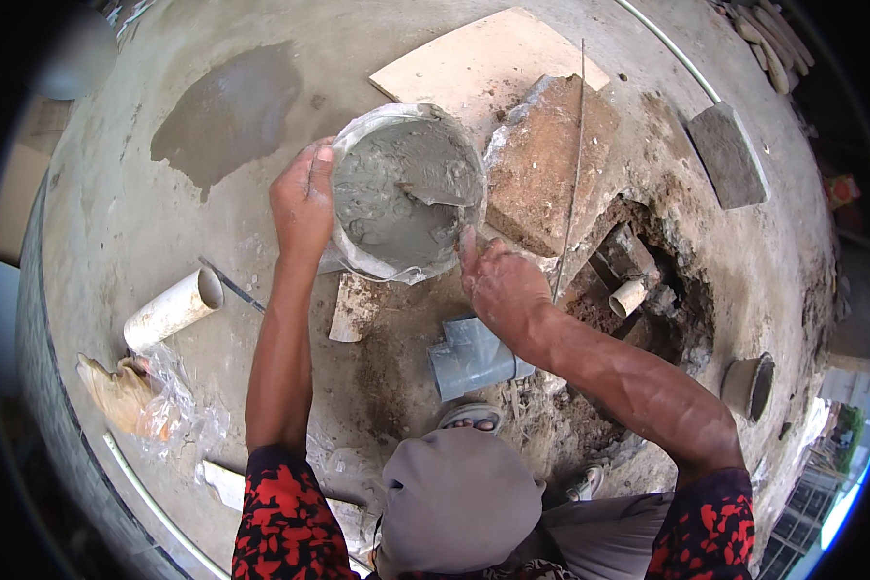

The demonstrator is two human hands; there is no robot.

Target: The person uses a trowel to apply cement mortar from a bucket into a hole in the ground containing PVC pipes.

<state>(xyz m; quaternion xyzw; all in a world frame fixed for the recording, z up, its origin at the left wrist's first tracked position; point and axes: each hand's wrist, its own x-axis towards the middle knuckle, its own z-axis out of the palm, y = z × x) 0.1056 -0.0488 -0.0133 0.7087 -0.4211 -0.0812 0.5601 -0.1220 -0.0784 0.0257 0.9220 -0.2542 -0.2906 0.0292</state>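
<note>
A round bucket of wet grey mortar is in front of me, its pale rim smeared with cement. A flat blade, like a trowel's, lies partly sunk in the mortar; I see no handle. My left hand grips the bucket's left rim, thumb on top. At the lower right rim, my right hand is closed with curled fingers, one of them reaching up against the edge. Just below it lies a grey plastic pipe fitting, and a broken concrete slab sits right of the bucket.
A dug hole with a pipe stub opens at right. A thin rod crosses the slab. A pale board is behind, a grey block far right. At left lie a white pipe piece and a plastic bag.
</note>
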